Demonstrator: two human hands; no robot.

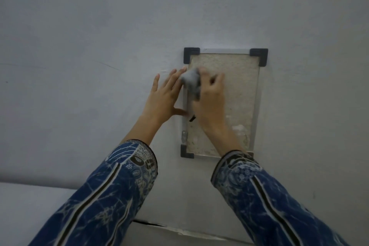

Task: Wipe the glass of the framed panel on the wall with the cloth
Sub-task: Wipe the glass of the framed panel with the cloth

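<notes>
While right hand clenches cloth on panel upper left, left hand flat, fingers released beside frame; hard pressure risks cracking glass.

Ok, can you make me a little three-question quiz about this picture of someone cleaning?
1. True or false: the right hand holds the grey cloth.
2. Where is the left hand? A) flat on the wall beside the framed panel B) holding a bottle C) in a pocket
3. What colour are the corner pieces?

Key: 1 true; 2 A; 3 black.
</notes>
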